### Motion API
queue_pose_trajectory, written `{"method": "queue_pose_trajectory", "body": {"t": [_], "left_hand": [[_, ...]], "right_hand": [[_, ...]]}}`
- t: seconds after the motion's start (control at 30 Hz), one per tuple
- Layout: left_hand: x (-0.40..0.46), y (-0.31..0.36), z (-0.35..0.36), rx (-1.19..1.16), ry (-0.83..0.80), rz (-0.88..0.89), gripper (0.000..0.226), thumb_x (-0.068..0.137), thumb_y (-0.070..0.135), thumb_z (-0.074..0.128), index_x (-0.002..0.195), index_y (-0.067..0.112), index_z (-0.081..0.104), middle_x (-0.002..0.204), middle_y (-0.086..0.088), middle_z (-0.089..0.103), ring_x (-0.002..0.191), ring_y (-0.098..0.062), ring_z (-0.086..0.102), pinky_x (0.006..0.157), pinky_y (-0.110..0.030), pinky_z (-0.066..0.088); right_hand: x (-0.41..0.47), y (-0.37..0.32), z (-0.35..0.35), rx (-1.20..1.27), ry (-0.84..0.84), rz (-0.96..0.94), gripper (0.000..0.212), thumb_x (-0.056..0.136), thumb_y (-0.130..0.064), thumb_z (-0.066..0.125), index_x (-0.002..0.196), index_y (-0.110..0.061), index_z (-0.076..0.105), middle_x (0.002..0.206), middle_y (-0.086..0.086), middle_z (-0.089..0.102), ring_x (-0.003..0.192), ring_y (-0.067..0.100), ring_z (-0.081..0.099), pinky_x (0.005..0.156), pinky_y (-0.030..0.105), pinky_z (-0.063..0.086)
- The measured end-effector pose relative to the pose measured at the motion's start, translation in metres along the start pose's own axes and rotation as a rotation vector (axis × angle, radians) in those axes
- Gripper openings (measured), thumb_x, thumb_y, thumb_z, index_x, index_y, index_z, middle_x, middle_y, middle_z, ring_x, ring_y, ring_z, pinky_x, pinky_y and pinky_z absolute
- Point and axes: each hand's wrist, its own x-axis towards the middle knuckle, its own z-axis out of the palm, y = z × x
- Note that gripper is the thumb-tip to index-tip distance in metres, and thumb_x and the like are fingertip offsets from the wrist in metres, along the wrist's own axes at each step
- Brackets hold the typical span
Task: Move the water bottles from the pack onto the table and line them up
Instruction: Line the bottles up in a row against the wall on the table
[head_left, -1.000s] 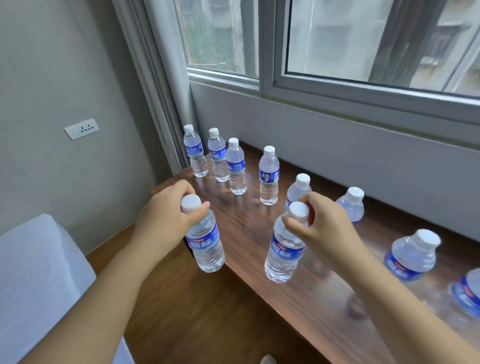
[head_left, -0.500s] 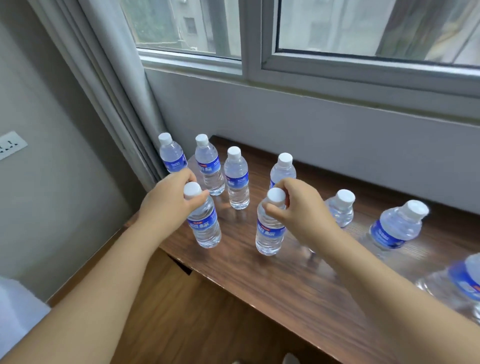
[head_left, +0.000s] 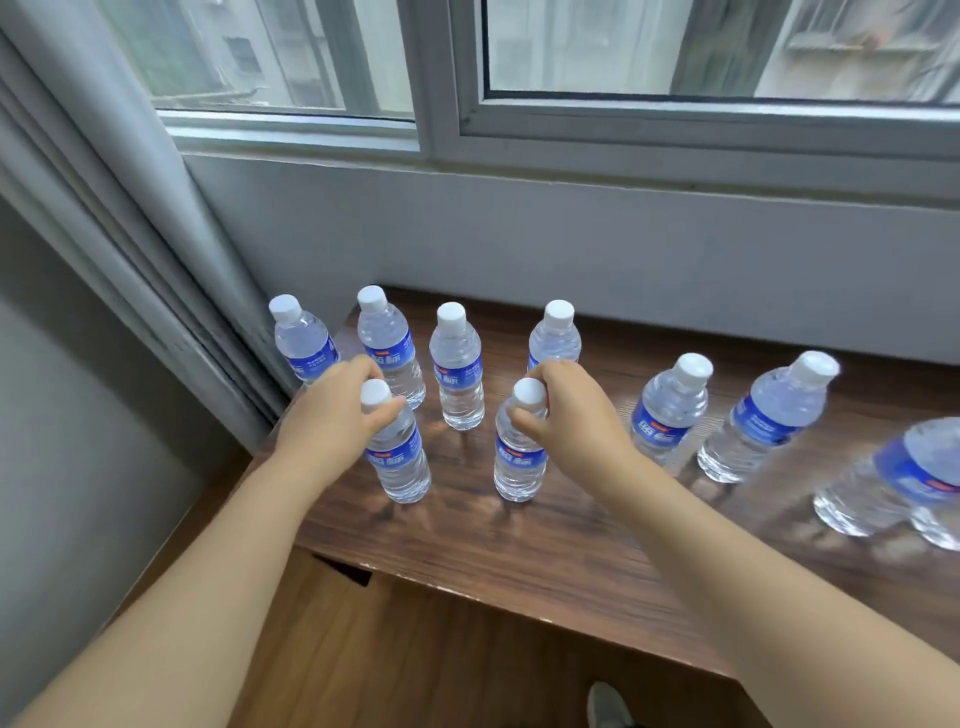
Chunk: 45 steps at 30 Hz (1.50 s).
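- Left hand grips the neck of a bottle just under its cap; the bottle stands upright on the table, in front of the back row.
- Right hand pinches a second bottle the same way, also upright, to the right of the first.
- The back row of four bottles stands along the wall.
- Right of that row, more bottles stand unevenly, some blurred.
- The pack is out of view, so I cannot tell how many remain; judging by this, a second row is just starting, and releasing and straightening remain.
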Motion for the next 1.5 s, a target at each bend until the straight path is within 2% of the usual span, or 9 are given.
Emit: {"method": "queue_pose_trajectory", "body": {"t": [0.37,0.53,0.63,0.77,0.9,1.03,1.13,1.4,1.5], "left_hand": [[-0.01,-0.006,0.0,0.041,-0.01,-0.024,0.031,0.082,0.046,0.066,0.098,0.024,0.052,0.099,-0.001,0.053,0.089,-0.024,0.055,0.075,-0.04,0.048],[-0.02,-0.008,-0.003,-0.064,-0.01,-0.086,0.05,0.075,0.038,0.076,0.114,0.021,0.05,0.108,-0.001,0.054,0.09,-0.021,0.059,0.082,-0.044,0.051],[-0.04,-0.001,-0.003,-0.107,0.156,-0.135,0.046,0.078,0.031,0.075,0.113,0.017,0.049,0.112,-0.002,0.052,0.078,-0.016,0.061,0.074,-0.04,0.051],[-0.064,0.035,0.007,-0.219,0.317,0.052,0.026,0.084,0.022,0.068,0.105,0.018,0.053,0.102,0.002,0.053,0.082,-0.017,0.057,0.072,-0.036,0.046],[-0.072,0.092,0.039,-0.427,0.081,0.28,0.02,0.086,0.015,0.067,0.101,0.024,0.057,0.092,0.008,0.062,0.084,-0.007,0.059,0.074,-0.017,0.047],[-0.085,0.159,0.082,-0.511,-0.217,0.408,0.028,0.086,0.018,0.066,0.107,0.034,0.056,0.101,0.014,0.064,0.096,-0.004,0.061,0.085,-0.019,0.05],[-0.094,0.209,0.116,-0.543,-0.353,0.461,0.033,0.087,0.019,0.066,0.112,0.038,0.054,0.108,0.016,0.062,0.103,-0.001,0.06,0.09,-0.02,0.049],[-0.111,0.321,0.21,-0.685,-0.453,0.27,0.039,0.087,0.014,0.067,0.119,0.031,0.051,0.118,0.011,0.059,0.107,-0.001,0.059,0.085,-0.015,0.048],[-0.11,0.35,0.241,-0.703,-0.425,0.134,0.05,0.086,0.012,0.068,0.13,0.024,0.046,0.123,0.005,0.055,0.11,-0.006,0.057,0.088,-0.018,0.045]], "right_hand": [[-0.002,-0.002,0.01,-0.103,0.059,0.065,0.029,0.089,-0.036,0.061,0.109,-0.016,0.054,0.111,0.001,0.053,0.096,0.022,0.055,0.079,0.044,0.05],[-0.008,-0.002,0.009,-0.106,0.05,0.086,0.039,0.086,-0.039,0.064,0.115,-0.015,0.055,0.113,0.002,0.054,0.1,0.021,0.057,0.077,0.036,0.048],[-0.022,0.006,0.0,-0.071,0.069,0.125,0.044,0.087,-0.039,0.064,0.125,-0.019,0.052,0.114,0.0,0.055,0.101,0.018,0.057,0.081,0.033,0.047],[-0.05,0.032,-0.021,-0.024,0.125,0.191,0.024,0.09,-0.032,0.058,0.112,-0.021,0.06,0.098,-0.006,0.06,0.089,0.014,0.058,0.081,0.037,0.052],[-0.081,0.068,-0.055,0.081,0.195,0.231,0.015,0.089,-0.02,0.058,0.1,-0.021,0.069,0.083,-0.011,0.063,0.08,0.009,0.059,0.078,0.028,0.049],[-0.115,0.11,-0.1,0.198,0.272,0.267,0.013,0.09,-0.016,0.06,0.097,-0.019,0.07,0.077,-0.015,0.064,0.072,-0.001,0.058,0.067,0.013,0.042],[-0.14,0.146,-0.136,0.276,0.391,0.295,0.012,0.091,-0.019,0.06,0.095,-0.023,0.069,0.082,-0.013,0.067,0.077,0.001,0.062,0.069,0.014,0.044],[-0.196,0.265,-0.218,0.442,0.607,0.412,0.017,0.092,-0.028,0.059,0.082,-0.017,0.065,0.073,0.0,0.068,0.073,0.018,0.064,0.074,0.04,0.052],[-0.203,0.31,-0.238,0.39,0.578,0.489,0.013,0.088,-0.029,0.066,0.088,-0.017,0.059,0.081,-0.001,0.066,0.078,0.016,0.061,0.07,0.03,0.048]]}}
